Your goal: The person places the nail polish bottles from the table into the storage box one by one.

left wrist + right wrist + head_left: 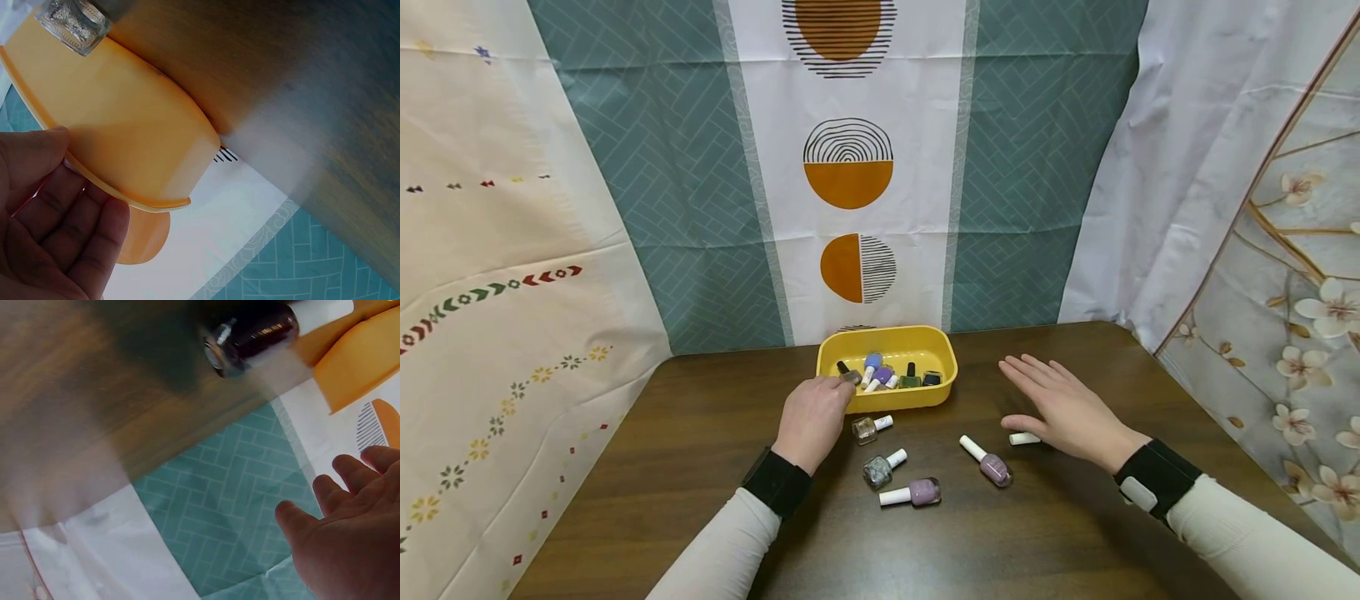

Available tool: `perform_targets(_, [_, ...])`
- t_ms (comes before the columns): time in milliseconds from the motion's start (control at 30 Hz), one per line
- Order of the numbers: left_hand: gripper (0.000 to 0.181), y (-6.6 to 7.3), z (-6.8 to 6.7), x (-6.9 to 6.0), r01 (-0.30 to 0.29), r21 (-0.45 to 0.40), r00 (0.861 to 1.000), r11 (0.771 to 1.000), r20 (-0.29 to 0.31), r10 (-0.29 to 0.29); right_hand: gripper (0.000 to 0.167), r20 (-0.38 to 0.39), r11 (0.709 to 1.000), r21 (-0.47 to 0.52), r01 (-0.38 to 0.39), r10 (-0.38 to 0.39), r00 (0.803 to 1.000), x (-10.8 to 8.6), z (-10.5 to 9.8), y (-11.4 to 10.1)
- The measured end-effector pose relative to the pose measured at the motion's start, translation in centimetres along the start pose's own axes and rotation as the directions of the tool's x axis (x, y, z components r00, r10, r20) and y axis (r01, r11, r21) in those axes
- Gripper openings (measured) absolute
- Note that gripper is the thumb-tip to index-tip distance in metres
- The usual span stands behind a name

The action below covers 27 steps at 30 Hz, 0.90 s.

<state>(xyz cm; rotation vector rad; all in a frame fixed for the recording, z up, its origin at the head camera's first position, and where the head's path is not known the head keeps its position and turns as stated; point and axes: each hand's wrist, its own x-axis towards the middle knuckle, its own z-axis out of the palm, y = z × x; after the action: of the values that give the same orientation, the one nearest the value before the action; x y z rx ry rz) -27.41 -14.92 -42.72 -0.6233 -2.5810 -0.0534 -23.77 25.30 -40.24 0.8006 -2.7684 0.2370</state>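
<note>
Head view first: yellow tray sits at the back of the table, with around six nail polish bottles inside, like a green bottle and a blue one. Five more are out on the table, so I'd call it roughly half in, half out. In front of the tray there's a clear glittery bottle, then a grey glitter bottle, then a lilac bottle. Off its front right is a mauve bottle, and further right a white cap pokes out below the right hand. That hand is spread flat – can't see it holding anything. The left hand is at the tray's front left corner.

Left wrist view: thumb and fingers are pinching the tray's rim, and a glitter bottle shows by the tray's wall.

Right wrist view: fingers loosely out, nothing gripped. A dark bottle with a white cap shows near the tray – gap's hard to judge.

Brands? No readable label or writing in any view, sorry.
</note>
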Motion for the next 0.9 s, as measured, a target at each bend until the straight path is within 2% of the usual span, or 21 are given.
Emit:
perform_targets(433, [0.028,0.0,-0.1,0.0,0.015,-0.009,1.0,1.0,0.015,-0.015,0.09,-0.021,1.0,0.007,0.014,-0.014,1.0,-2.7,0.6,1.4])
perform_targets(600, [0.029,0.1,-0.1,0.0,0.016,-0.008,1.0,1.0,0.017,-0.015,0.09,-0.007,1.0,0.0,0.031,-0.031,1.0,-3.3,0.8,1.8])
perform_targets(900, [0.026,0.2,0.0,0.1,0.015,-0.006,1.0,1.0,0.005,-0.015,0.092,0.023,1.0,0.024,0.009,-0.009,1.0,-4.4,1.1,2.5])
